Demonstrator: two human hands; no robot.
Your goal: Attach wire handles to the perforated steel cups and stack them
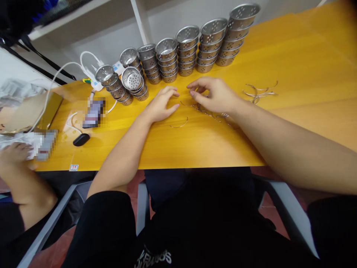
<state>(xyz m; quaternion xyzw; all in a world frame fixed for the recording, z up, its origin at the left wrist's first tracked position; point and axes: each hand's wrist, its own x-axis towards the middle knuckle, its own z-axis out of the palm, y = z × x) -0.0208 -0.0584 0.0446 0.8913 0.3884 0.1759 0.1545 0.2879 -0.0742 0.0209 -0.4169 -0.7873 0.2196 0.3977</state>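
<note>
My left hand hovers low over the yellow table, its fingers and thumb apart with nothing between them. A single thin curved metal wire lies just in front of it, on the near side. To the right, my right hand has loosely bent fingers, the thumb apart from them, and I see nothing held. Several more thin wires lie beneath and beside it, partly hidden by the hand and wrist. Farther right sits a small heap of curved wires.
Stacks of perforated metal cups line the back of the table; one front cup is tilted. On the left are a phone, a black oval object, white cables and a power strip. A co-worker's hand rests at far left.
</note>
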